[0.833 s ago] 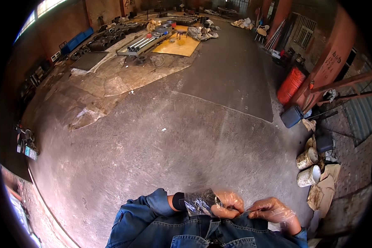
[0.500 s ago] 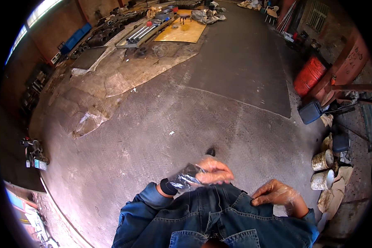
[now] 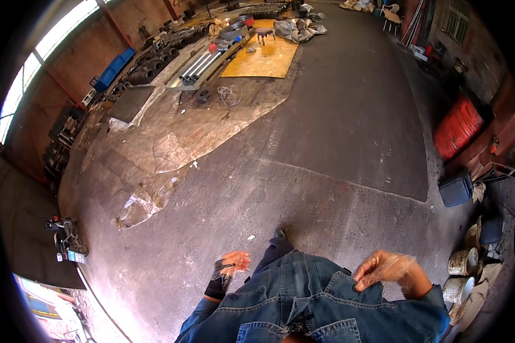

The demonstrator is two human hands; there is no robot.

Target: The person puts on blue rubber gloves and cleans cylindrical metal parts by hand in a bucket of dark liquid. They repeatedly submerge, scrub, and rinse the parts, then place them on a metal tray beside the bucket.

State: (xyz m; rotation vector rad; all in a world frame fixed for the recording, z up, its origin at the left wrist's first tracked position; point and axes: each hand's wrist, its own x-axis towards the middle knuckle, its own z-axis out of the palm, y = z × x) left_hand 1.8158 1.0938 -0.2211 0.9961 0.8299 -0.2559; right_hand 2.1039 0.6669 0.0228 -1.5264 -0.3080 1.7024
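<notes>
The left hand (image 3: 234, 263) had swung outward from the right hand (image 3: 381, 270), fingers loosely spread, leaving only the latter pinching the edge of the blue jacket (image 3: 326, 286).

The left hand (image 3: 233, 263) is out to the left, fingers extended and loose, pointing inward; a dark band circles the left wrist (image 3: 216, 287); the right arm (image 3: 420, 288) bends in from the right, its wrist bare; the right hand (image 3: 379, 270), filmed in clear plastic, turns inward, thumb and forefinger pinched at the jacket (image 3: 343, 292); one leg (image 3: 273, 253) stands forward.
</notes>
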